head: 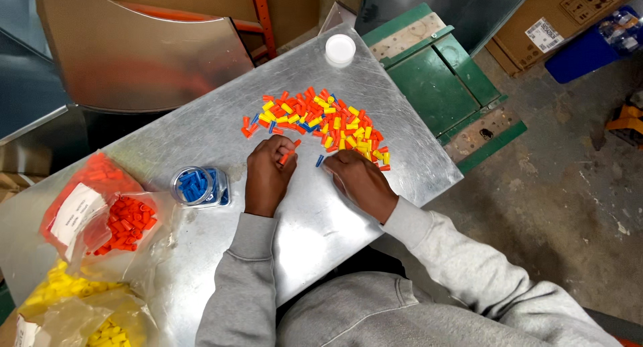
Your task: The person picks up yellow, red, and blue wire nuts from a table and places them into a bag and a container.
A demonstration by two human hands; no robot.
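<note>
A pile of small orange, yellow and blue plastic caps point(321, 122) lies spread on a metal table point(221, 129). My left hand point(266, 173) rests at the pile's near edge, fingers pinched on an orange cap point(289, 153). My right hand point(358, 179) sits beside it, fingertips touching a single blue cap point(319, 161) on the table. A clear jar point(199, 186) holding blue caps stands just left of my left hand.
A plastic bag of orange caps point(110, 210) and a bag of yellow caps point(87, 310) lie at the table's left end. A white lid point(340, 49) sits at the far corner. Green metal frames point(442, 79) and cardboard boxes lie on the floor to the right.
</note>
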